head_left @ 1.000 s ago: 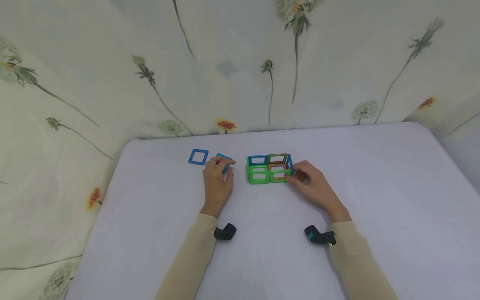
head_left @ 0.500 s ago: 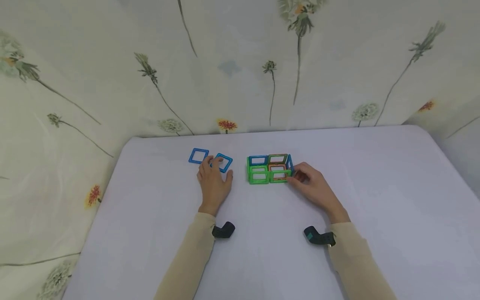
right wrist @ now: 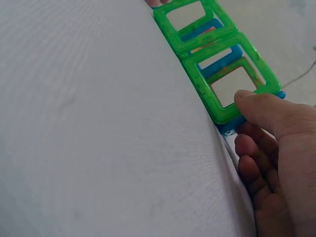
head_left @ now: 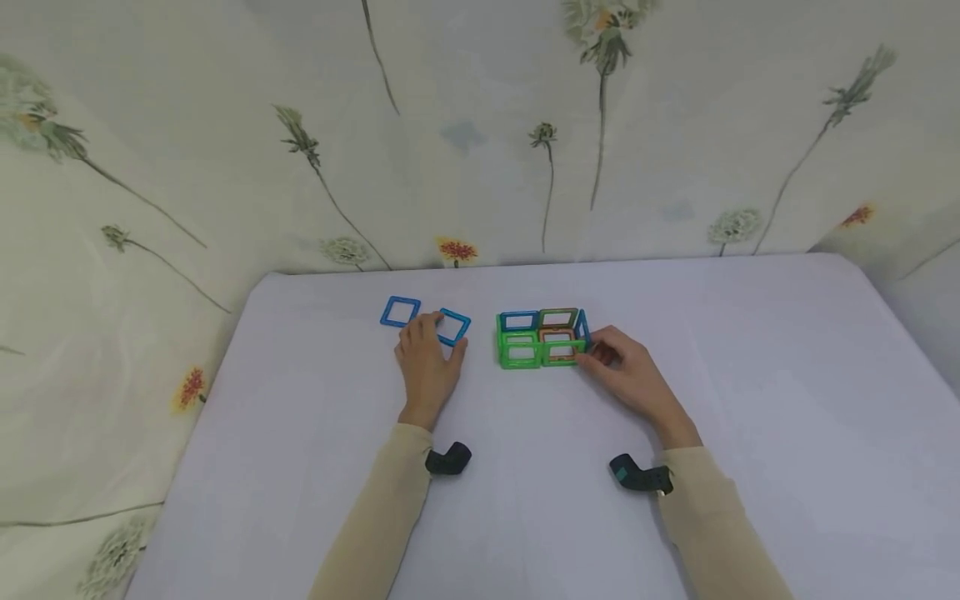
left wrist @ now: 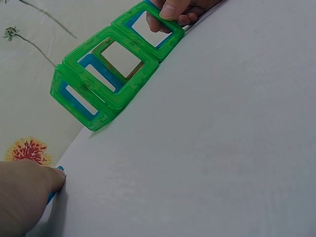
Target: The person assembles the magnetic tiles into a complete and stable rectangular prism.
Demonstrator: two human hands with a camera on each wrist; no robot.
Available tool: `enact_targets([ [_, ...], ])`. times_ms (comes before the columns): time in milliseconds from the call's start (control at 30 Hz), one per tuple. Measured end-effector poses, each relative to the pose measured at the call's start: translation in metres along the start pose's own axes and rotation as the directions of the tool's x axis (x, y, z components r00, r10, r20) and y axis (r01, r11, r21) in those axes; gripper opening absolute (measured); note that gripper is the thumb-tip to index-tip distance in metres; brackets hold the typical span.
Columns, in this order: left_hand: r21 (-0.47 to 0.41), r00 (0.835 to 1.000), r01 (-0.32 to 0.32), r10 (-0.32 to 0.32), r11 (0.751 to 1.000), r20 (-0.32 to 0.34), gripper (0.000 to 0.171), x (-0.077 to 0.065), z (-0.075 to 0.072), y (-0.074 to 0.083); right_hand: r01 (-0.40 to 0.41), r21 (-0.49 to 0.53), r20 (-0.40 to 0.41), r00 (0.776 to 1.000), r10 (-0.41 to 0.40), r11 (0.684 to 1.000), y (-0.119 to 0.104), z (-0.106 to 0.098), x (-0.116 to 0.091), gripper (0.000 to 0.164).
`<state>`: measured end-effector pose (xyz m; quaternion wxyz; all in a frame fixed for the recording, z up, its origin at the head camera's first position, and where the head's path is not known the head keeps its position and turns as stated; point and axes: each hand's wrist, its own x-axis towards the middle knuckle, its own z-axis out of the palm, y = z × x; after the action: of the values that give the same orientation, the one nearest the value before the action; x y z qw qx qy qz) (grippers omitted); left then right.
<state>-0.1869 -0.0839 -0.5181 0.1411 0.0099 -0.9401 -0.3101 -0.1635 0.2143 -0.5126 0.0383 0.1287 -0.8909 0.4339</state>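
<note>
A low box built of magnetic tiles [head_left: 521,363] stands on the table, with green squares in front and blue, olive and orange ones behind and inside. My right hand [head_left: 626,367] holds its right end; in the right wrist view the thumb presses the front green tile [right wrist: 271,81] and the fingers curl beside the blue end tile. To the left, my left hand [head_left: 427,367] has thumb and fingers at the near edges of a loose blue square magnetic tile [head_left: 463,327]. In the left wrist view the thumb [left wrist: 42,180] touches that tile, mostly hidden behind it.
A second blue square tile [head_left: 390,322] lies flat just left of the left hand's fingers. The white-covered table [head_left: 540,500] ends at a flower-printed cloth [head_left: 495,183] behind. Each wrist wears a black camera strap.
The left hand let the tilted blue tile down flat, spread its fingers, then closed thumb and fingers at the tile's near edges. The right hand stays on the box.
</note>
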Motion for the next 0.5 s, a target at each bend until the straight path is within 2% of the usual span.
enact_targets([
  [233, 0.008, 1.0, -0.009, 0.009, 1.0, 0.02, 0.049, -0.0005, 0.0018, 0.0, -0.01, -0.005, -0.015, 1.0, 0.01, 1.0, 0.0014, 0.0006, -0.0024, 0.018],
  [500, -0.041, 0.997, -0.077, 0.077, 0.996, 0.005, 0.037, 0.0013, 0.0002, -0.0032, -0.026, 0.002, -0.015, 1.0, 0.026, 1.0, 0.0014, 0.0036, -0.0004, 0.019],
])
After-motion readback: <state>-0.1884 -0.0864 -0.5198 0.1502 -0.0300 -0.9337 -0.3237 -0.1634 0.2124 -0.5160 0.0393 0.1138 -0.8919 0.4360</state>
